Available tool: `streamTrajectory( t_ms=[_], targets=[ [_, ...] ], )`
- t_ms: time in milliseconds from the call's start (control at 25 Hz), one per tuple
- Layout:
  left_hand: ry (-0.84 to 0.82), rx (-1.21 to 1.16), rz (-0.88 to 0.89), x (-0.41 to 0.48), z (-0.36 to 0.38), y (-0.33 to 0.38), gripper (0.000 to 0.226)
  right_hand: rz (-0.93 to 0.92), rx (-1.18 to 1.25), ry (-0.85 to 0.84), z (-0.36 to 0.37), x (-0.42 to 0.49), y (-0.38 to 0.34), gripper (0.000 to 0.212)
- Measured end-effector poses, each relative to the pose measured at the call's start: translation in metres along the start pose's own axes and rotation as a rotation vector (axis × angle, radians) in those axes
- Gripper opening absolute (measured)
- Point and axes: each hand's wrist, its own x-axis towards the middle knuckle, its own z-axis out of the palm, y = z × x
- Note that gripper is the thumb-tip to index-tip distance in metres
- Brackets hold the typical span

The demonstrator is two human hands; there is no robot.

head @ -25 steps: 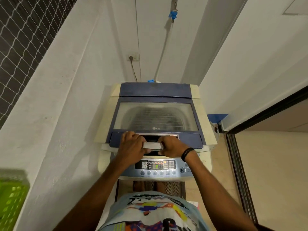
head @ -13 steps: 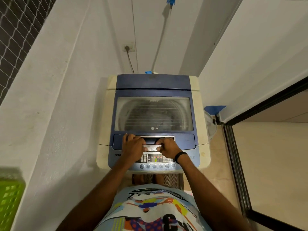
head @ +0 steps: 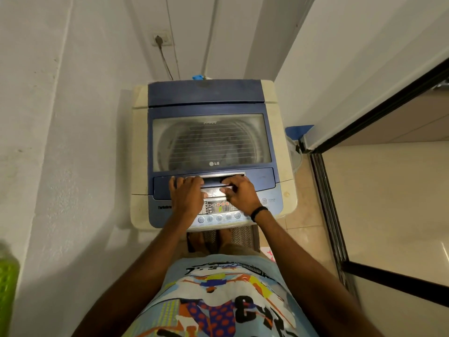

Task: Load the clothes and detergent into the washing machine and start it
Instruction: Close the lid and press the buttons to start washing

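Note:
A cream and blue top-loading washing machine [head: 139, 152] stands in front of me between two white walls. Its lid [head: 211, 142], with a clouded window, lies flat and closed. Through the window I dimly see the drum and grey shapes inside. My left hand [head: 188, 194] and my right hand [head: 240, 193] rest side by side on the lid handle [head: 213, 182] at the lid's front edge, fingers curled over it. Just below my hands is the lit control panel [head: 218, 210] with a row of round buttons. No detergent is in view.
A green basket [head: 7, 283] shows at the lower left edge. A plugged wall socket [head: 160, 40] and a hose connector [head: 198, 77] sit behind the machine. A black sliding door frame [head: 325, 190] runs along the right, with a blue object [head: 297, 130] beside the machine.
The lid was slightly raised at the front a second ago; both hands have brought it down flat onto the machine. My view has tilted downward.

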Motion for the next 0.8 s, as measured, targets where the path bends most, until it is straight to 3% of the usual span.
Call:
streamTrajectory(
  t_ms=[160,440,600,800],
  targets=[
    [0.148,-0.158,-0.020,-0.037,0.015,0.005,0.046,0.056,-0.010,0.276,0.005,-0.041,0.001,0.031],
    [0.244,-0.383,-0.200,-0.094,0.032,0.013,0.045,-0.013,-0.328,0.008,0.000,-0.114,0.040,0.059],
    [0.299,-0.429,-0.349,-0.115,0.042,0.026,0.046,-0.045,-0.371,-0.040,0.002,-0.129,0.057,0.073],
    [0.272,-0.461,-0.414,-0.144,0.050,0.047,0.048,-0.035,-0.411,-0.144,0.015,-0.151,0.071,0.096]
  ],
)
